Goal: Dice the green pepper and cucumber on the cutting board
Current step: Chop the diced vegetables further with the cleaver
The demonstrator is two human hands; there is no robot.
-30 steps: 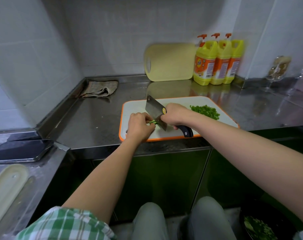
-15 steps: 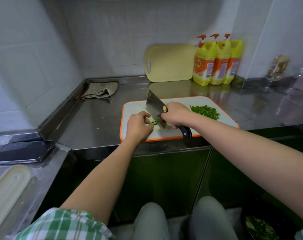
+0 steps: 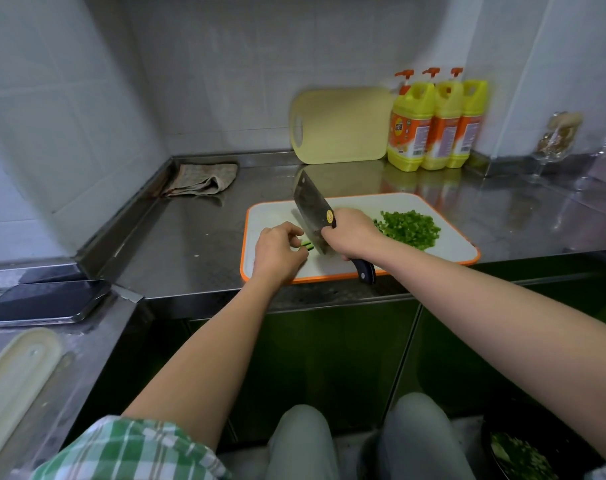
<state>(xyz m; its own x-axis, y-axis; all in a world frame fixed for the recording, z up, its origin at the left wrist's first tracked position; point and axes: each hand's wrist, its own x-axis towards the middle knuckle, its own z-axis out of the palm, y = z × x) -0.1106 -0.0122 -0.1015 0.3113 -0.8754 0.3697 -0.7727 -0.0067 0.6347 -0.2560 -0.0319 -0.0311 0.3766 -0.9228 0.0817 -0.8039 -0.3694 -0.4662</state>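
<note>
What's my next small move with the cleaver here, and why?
Probably bring the cleaver down through the short green strip, just clear of the left hand. That hand pins the strip on the cutting board, the right hand holds the blade right beside it, and a diced pile already lies to the right.

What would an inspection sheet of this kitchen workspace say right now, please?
Surface: steel counter, with a white, orange-rimmed cutting board lying on it.
Job's things: diced green pile at the board's right; green strip beside the cleaver.
Clutter: folded cloth, yellow board leaning on the wall, three detergent bottles.
Hands: left hand holds the strip; right hand grips the cleaver.
Cables: nothing seen.
Surroundings: tiled wall, green cabinet doors below.
</note>
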